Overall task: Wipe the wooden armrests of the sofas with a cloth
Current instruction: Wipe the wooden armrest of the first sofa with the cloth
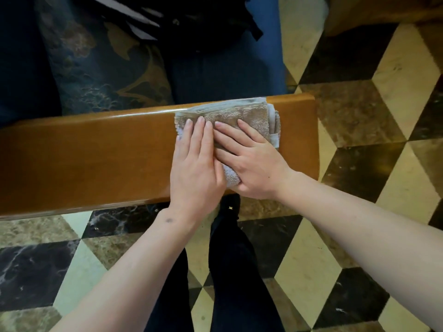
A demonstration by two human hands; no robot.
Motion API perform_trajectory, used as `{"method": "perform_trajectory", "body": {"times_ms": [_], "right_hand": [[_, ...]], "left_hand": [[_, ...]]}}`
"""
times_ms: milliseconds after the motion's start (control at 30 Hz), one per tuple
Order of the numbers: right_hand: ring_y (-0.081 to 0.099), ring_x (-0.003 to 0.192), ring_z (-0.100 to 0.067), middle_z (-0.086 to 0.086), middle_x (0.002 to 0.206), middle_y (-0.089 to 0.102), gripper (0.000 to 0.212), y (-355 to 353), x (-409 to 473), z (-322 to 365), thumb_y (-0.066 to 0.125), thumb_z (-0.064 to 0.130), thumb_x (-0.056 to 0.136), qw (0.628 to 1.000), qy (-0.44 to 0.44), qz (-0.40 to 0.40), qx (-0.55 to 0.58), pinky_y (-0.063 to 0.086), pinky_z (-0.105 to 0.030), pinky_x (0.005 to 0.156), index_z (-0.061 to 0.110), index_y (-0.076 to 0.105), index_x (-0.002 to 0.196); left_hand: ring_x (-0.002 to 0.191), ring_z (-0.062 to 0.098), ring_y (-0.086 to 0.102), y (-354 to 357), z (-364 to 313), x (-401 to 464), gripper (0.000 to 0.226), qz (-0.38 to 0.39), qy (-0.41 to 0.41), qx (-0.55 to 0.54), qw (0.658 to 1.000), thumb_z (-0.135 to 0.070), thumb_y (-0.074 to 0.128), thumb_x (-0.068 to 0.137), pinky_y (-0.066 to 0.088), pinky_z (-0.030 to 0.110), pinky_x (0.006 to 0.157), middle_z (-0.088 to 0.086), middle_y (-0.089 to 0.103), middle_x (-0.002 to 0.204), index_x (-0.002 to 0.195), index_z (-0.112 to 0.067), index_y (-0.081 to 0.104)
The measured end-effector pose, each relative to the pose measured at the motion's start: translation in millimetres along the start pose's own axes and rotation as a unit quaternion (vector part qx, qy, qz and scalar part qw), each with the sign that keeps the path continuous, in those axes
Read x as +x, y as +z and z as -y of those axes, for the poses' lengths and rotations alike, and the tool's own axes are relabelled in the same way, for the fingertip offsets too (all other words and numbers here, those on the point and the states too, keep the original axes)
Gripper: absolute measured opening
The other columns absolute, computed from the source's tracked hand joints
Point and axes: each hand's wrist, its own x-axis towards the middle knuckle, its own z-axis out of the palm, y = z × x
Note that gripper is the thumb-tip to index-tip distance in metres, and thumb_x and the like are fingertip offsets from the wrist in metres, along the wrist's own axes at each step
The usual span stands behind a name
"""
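Observation:
A wide brown wooden armrest (96, 154) runs across the middle of the view, its right end near the floor tiles. A folded beige terry cloth (239, 113) lies on its right part. My left hand (195, 164) rests flat on the cloth's left half, fingers together and pointing away from me. Beside it, my right hand (249, 164) presses flat on the cloth, fingers angled toward the left hand and touching it. Much of the cloth is hidden under both palms.
Behind the armrest is a dark blue sofa seat (223, 70) with a patterned cushion (103, 68) and a black bag (191, 20). Marble floor tiles (359, 116) in cream, brown and black surround it. My dark-trousered legs (230, 271) stand close to the armrest. Another wooden piece (374, 10) sits top right.

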Motion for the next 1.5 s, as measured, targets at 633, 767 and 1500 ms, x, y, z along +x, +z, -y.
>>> {"method": "perform_trajectory", "body": {"times_ms": [633, 767, 1500], "right_hand": [[0.007, 0.163, -0.03, -0.009, 0.176, 0.012, 0.082, 23.8, -34.5, 85.5, 0.027, 0.055, 0.101, 0.912, 0.409, -0.039, -0.011, 0.006, -0.054, 0.131, 0.013, 0.008, 0.169], [0.007, 0.163, -0.028, -0.009, 0.176, 0.01, 0.085, 34.0, 24.2, 131.2, 0.028, 0.057, 0.097, 0.937, 0.346, -0.045, -0.002, 0.004, -0.054, 0.131, 0.015, 0.008, 0.169], [0.014, 0.163, -0.021, 0.0, 0.172, 0.031, 0.071, 40.1, 268.1, 289.6, 0.052, 0.038, 0.091, 0.968, -0.211, 0.103, 0.085, 0.004, -0.048, 0.131, 0.022, 0.042, 0.16]], "left_hand": [[0.157, 0.024, 0.013, 16.0, -11.9, 17.5, 0.059, 0.116, 0.243, 0.033, 0.963, -0.027, 0.037, 0.102, 0.01, 0.043, 0.126, 0.008, 0.028, 0.167, 0.158, -0.009, 0.031], [0.157, 0.023, 0.014, -22.3, 65.9, 4.1, 0.061, 0.091, 0.195, -0.003, 0.977, -0.024, 0.034, 0.099, 0.013, 0.043, 0.126, 0.008, 0.03, 0.166, 0.157, -0.008, 0.033], [0.153, 0.026, 0.026, -111.9, 313.7, -113.5, 0.059, -0.248, -0.287, -0.159, 0.911, -0.007, 0.032, 0.094, 0.019, 0.038, 0.126, 0.016, 0.035, 0.162, 0.151, 0.001, 0.041]]}}
